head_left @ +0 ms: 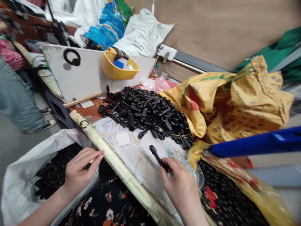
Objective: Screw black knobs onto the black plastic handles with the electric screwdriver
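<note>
My right hand (180, 180) grips one end of a black plastic handle (155, 154) between thumb and fingers. The handle's rounded, hooked end points up and away from me, above the paper-covered worktop (131, 157). My left hand (81, 171) is in a pinch over the near padded edge strip (117, 164). A small whitish spot shows between its fingers, too unclear to name. Beyond both hands lies a heap of similar black plastic pieces (150, 110), many with a ring at one end. Under my left hand, a white sack (21, 175) holds more black pieces.
At right, a yellow plastic bag (265, 191) holds many small black parts, with a blue bar (256, 142) above it. A yellow woven sack (249, 106) lies beside the heap. A yellow bin (121, 73) hangs on the white board (87, 73). Another person's leg (18, 94) shows at left.
</note>
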Motion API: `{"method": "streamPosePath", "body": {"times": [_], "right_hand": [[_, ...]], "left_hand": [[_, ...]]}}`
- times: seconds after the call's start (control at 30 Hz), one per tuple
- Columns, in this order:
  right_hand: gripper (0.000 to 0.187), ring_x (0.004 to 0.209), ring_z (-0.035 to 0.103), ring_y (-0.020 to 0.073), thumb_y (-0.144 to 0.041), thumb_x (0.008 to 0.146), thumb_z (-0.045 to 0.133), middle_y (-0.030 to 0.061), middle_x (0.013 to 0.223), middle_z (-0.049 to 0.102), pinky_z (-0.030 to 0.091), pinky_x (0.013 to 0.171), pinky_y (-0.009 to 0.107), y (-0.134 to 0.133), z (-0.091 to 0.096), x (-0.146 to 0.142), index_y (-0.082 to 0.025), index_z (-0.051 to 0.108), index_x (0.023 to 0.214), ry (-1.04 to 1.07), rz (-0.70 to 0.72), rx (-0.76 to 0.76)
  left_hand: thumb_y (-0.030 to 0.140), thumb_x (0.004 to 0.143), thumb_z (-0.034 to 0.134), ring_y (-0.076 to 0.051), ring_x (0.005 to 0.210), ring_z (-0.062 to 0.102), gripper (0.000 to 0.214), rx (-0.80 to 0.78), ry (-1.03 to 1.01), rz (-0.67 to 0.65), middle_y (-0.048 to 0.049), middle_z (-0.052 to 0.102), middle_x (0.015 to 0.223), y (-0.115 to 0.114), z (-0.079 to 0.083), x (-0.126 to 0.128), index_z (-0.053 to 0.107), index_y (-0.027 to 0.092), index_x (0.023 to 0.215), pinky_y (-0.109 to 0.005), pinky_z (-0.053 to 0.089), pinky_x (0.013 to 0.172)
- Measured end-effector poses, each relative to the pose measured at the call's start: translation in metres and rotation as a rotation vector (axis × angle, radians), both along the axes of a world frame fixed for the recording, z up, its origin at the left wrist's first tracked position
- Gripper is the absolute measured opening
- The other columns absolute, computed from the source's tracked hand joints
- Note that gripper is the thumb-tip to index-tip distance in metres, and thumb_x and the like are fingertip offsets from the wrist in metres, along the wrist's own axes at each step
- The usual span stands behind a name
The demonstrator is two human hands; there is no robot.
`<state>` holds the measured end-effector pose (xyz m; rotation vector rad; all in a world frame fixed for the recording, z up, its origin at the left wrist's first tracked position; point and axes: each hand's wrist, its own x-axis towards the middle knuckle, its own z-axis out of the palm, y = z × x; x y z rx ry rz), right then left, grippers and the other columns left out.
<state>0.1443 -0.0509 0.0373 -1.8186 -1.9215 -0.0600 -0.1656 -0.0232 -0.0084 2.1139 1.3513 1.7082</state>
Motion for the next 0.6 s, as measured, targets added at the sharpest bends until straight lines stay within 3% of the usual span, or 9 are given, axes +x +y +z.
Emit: {"method": "streamPosePath", "body": {"times": [0.07, 0.13, 0.27, 0.37, 0.47, 0.6], "right_hand": [[0.023, 0.074, 0.066, 0.0212, -0.019, 0.092, 0.047, 0.0069, 0.089, 0.070, 0.050, 0.062, 0.030, -0.031, -0.003, 0.001, -0.021, 0.070, 0.094, -0.171, 0.004, 0.135], [0.027, 0.076, 0.065, 0.0207, -0.017, 0.096, 0.043, 0.0074, 0.088, 0.069, 0.051, 0.064, 0.030, -0.056, -0.009, 0.003, -0.020, 0.070, 0.094, -0.228, 0.026, 0.146], [0.021, 0.092, 0.068, 0.0191, -0.020, 0.099, 0.050, 0.0087, 0.105, 0.069, 0.056, 0.079, 0.029, -0.090, -0.017, 0.013, -0.020, 0.070, 0.104, -0.008, 0.050, 0.163], [0.016, 0.097, 0.068, 0.0190, -0.018, 0.096, 0.058, 0.0086, 0.107, 0.070, 0.054, 0.087, 0.031, -0.111, -0.016, 0.025, -0.020, 0.070, 0.104, 0.157, -0.121, 0.281], [0.013, 0.089, 0.069, 0.0197, -0.026, 0.094, 0.061, 0.0079, 0.099, 0.072, 0.055, 0.076, 0.029, -0.128, -0.016, 0.037, -0.020, 0.073, 0.095, 0.262, -0.266, 0.255], [0.026, 0.073, 0.067, 0.0196, -0.041, 0.091, 0.062, 0.0090, 0.091, 0.074, 0.054, 0.064, 0.028, -0.140, -0.023, 0.065, -0.018, 0.074, 0.089, 0.330, -0.510, 0.212]], "left_hand": [[0.004, 0.084, 0.068, -0.014, 0.074, 0.063, 0.021, 0.052, 0.020, -0.141, -0.0004, 0.070, 0.079, -0.002, 0.013, 0.021, 0.073, 0.020, 0.098, -0.028, 0.054, 0.072], [0.000, 0.083, 0.067, -0.016, 0.079, 0.063, 0.026, 0.070, 0.051, -0.290, -0.0020, 0.070, 0.083, -0.003, 0.019, 0.044, 0.071, 0.018, 0.102, -0.031, 0.054, 0.077], [0.002, 0.085, 0.067, -0.019, 0.087, 0.061, 0.022, 0.018, 0.106, -0.555, -0.0051, 0.071, 0.089, -0.009, 0.024, 0.089, 0.070, 0.016, 0.102, -0.037, 0.054, 0.084], [0.007, 0.090, 0.063, -0.021, 0.094, 0.059, 0.016, -0.047, 0.172, -0.654, -0.0074, 0.069, 0.094, -0.012, 0.024, 0.119, 0.070, 0.015, 0.102, -0.041, 0.054, 0.087], [0.011, 0.092, 0.061, -0.025, 0.101, 0.058, 0.014, -0.090, 0.275, -0.704, -0.0093, 0.069, 0.101, -0.009, 0.020, 0.144, 0.071, 0.015, 0.101, -0.044, 0.054, 0.089], [0.012, 0.089, 0.062, -0.026, 0.100, 0.059, 0.012, -0.152, 0.425, -0.765, -0.0088, 0.070, 0.101, -0.001, 0.013, 0.168, 0.072, 0.017, 0.094, -0.043, 0.054, 0.085]]}}
